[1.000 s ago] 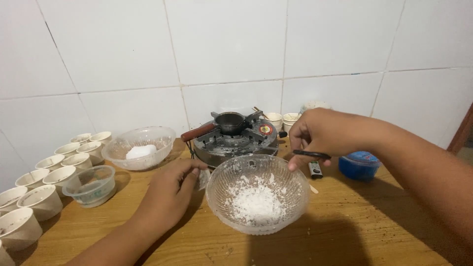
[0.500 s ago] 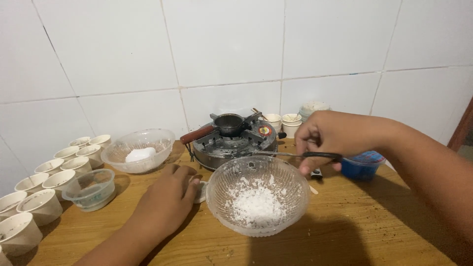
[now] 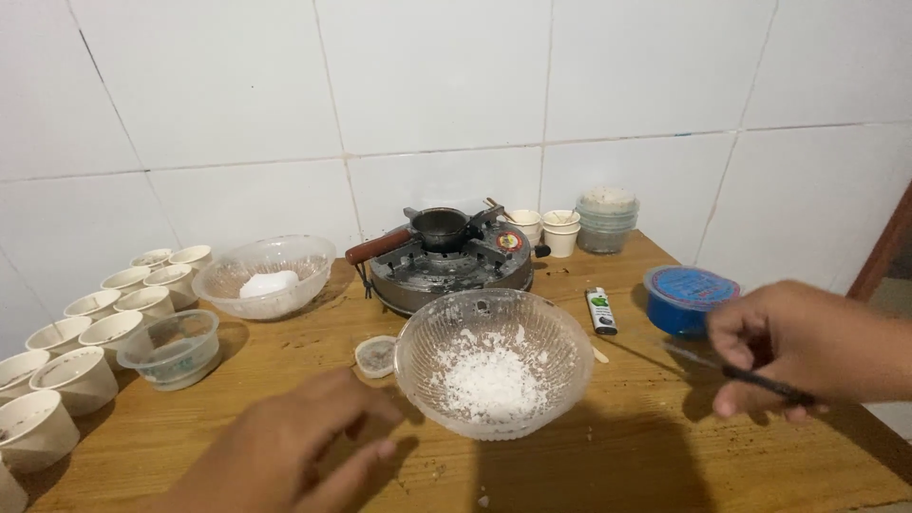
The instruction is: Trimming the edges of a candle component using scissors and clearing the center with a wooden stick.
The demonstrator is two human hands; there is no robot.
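the thin dark tool (image 3: 760,382) sits pinched in the right hand (image 3: 793,347), fingers curled narrow around it, held above the wooden table (image 3: 665,446) to the right of the clear glass bowl (image 3: 494,361). the tool's long slim end is blurred and points toward the bowl. the bowl stands near the table's front middle and holds a heap of white powder (image 3: 489,385). the left hand (image 3: 285,446) hovers low at the bowl's left front, fingers loosely spread and holding nothing, just beside the rim but apart from it as far as can be told.

a small round lid (image 3: 376,355) lies on the table touching or just beside the bowl's left side. behind the bowl stands a round gas stove (image 3: 451,271) with a small dark pan (image 3: 439,228) on it, its brown handle sticking out left. a lighter (image 3: 599,311) lies to the right of the stove, and a blue round tub (image 3: 689,297) stands near the right hand. a second glass bowl (image 3: 266,275) with a white lump stands left of the stove. a small clear plastic cup (image 3: 173,349) sits in front of it, and rows of white paper cups (image 3: 90,332) line the left edge. more cups (image 3: 560,231) and a stack of clear tubs (image 3: 608,218) stand by the tiled wall (image 3: 456,85).
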